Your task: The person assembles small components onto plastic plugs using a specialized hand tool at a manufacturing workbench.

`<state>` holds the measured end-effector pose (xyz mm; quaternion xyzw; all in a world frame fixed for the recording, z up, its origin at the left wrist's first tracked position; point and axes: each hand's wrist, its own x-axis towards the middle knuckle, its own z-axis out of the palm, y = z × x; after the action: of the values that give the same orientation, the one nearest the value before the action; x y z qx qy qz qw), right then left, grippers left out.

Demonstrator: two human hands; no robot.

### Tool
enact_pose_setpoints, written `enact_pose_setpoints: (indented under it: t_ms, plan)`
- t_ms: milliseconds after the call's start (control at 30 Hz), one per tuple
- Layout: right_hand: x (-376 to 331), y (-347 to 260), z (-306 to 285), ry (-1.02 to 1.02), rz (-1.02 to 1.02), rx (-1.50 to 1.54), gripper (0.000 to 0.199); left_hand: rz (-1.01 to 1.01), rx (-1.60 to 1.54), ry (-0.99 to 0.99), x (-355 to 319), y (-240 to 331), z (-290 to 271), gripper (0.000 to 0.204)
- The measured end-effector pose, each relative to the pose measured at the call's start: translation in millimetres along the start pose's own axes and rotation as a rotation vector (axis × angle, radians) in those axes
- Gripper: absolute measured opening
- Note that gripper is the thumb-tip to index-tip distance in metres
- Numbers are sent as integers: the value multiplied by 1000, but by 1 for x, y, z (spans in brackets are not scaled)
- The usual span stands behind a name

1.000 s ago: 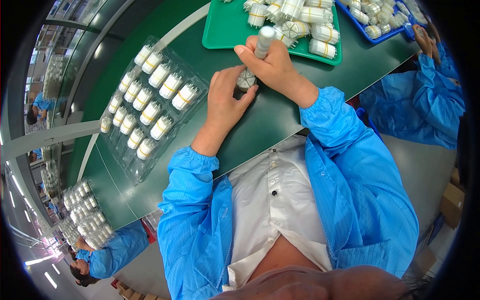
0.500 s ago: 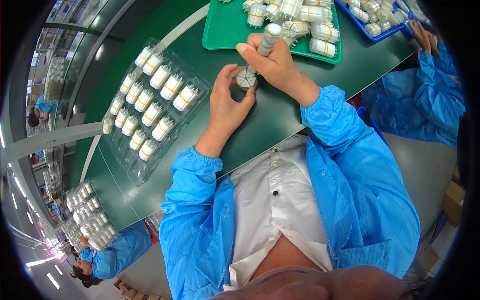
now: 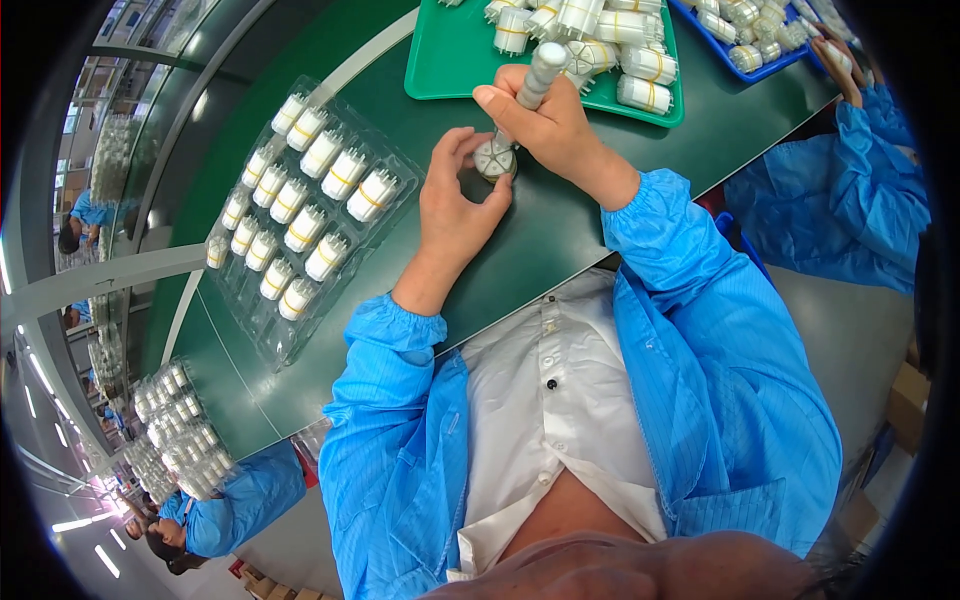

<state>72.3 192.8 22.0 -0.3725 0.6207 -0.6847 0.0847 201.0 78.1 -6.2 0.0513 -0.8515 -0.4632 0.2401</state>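
My left hand (image 3: 461, 195) curls its thumb and fingers around a round white cylindrical part (image 3: 494, 158) that stands on the green table. Its top face shows dark lines radiating like spokes. In my right hand (image 3: 555, 120) a hand tool with a pale grey, stepped handle (image 3: 545, 70) is held tilted in a fist. A thin shaft runs down from that fist to the top of the part; its exact tip is too small to make out. Right behind my right hand, a green tray (image 3: 455, 85) carries several similar white cylinders with yellow bands and pins.
A clear plastic tray (image 3: 290, 335) at the left bears rows of white banded cylinders (image 3: 372, 195). At the far right a blue bin (image 3: 765, 72) contains more, beside a co-worker's hands (image 3: 840, 70). Another person in blue (image 3: 240, 505) is at the lower left, near stacked trays (image 3: 180, 430).
My hands, the part and the tool have barely moved; the tool's handle leans very slightly further right. The co-worker's hands at the far right have shifted and now show a white piece.
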Motion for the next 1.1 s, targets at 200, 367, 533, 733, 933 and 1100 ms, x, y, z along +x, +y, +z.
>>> enact_pose_setpoints:
  t_ms: [200, 367, 533, 733, 933, 1100]
  plan:
    - [2, 3, 3, 7, -186, -262, 36, 132, 119, 18, 8, 2, -2, 61]
    - [2, -7, 8, -40, -292, -350, 39, 172, 290, 20, 5, -5, -1, 63]
    - [2, -5, 5, -65, -326, -348, 39, 8, 106, 52, 2, 0, 1, 66]
    - [3, -1, -5, -23, 41, 81, 38, 34, 20, -99, 2, 1, -6, 75]
    - [4, 0, 1, -53, 35, 23, 37, 11, -2, -121, 1, -3, -5, 75]
    - [3, -2, 7, -74, -282, -343, 39, 90, 122, -44, 3, -1, -4, 72]
